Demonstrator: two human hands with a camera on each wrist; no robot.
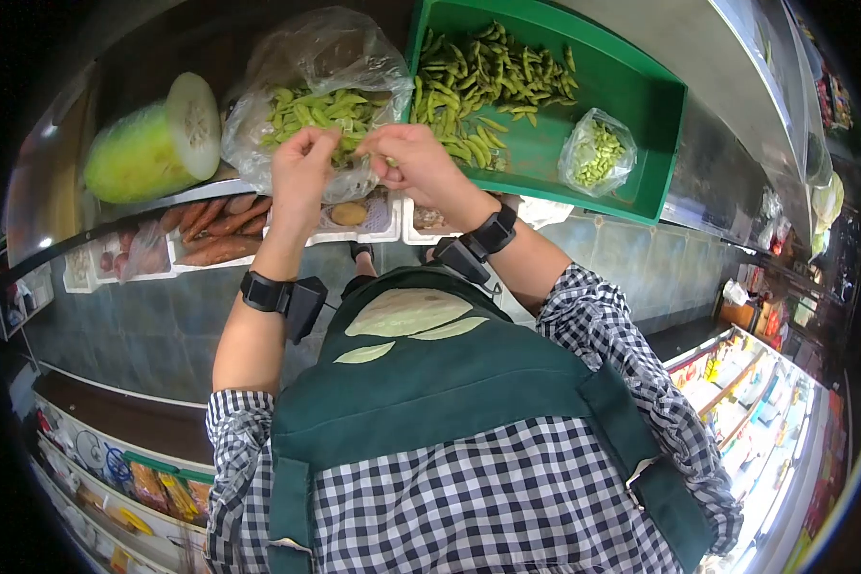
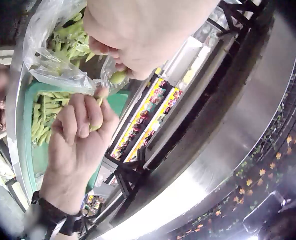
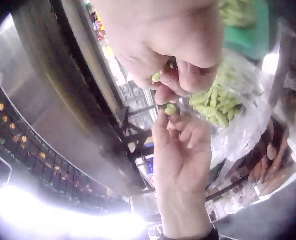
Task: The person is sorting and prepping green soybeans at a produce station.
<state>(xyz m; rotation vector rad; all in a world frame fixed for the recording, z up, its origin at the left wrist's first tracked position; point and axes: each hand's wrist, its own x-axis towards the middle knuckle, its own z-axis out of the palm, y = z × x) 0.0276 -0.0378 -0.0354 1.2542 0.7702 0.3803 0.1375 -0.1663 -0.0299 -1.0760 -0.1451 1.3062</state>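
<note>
My left hand [image 1: 301, 177] pinches a small green pod [image 2: 118, 77] at its fingertips, also visible as a green piece [image 3: 171, 109] in the right wrist view. Close beside it, my right hand [image 1: 416, 165] has its fingers curled round green pod pieces [image 3: 157, 77]. Both hands are over the near edge of a clear plastic bag [image 1: 249, 124] filled with green pods [image 1: 316, 107]. A green tray [image 1: 631, 86] stands right of the bag, with loose pods [image 1: 497, 67] inside and a small bag of shelled beans [image 1: 598, 153] at its right.
A cut winter melon [image 1: 139, 158] lies left of the bag. Below the counter edge stand white boxes, with sweet potatoes [image 1: 225, 234] and a round tuber [image 1: 348, 213] in them. Lit shelves [image 1: 746, 392] are at the lower right, and packaged goods [image 1: 148, 488] at the lower left.
</note>
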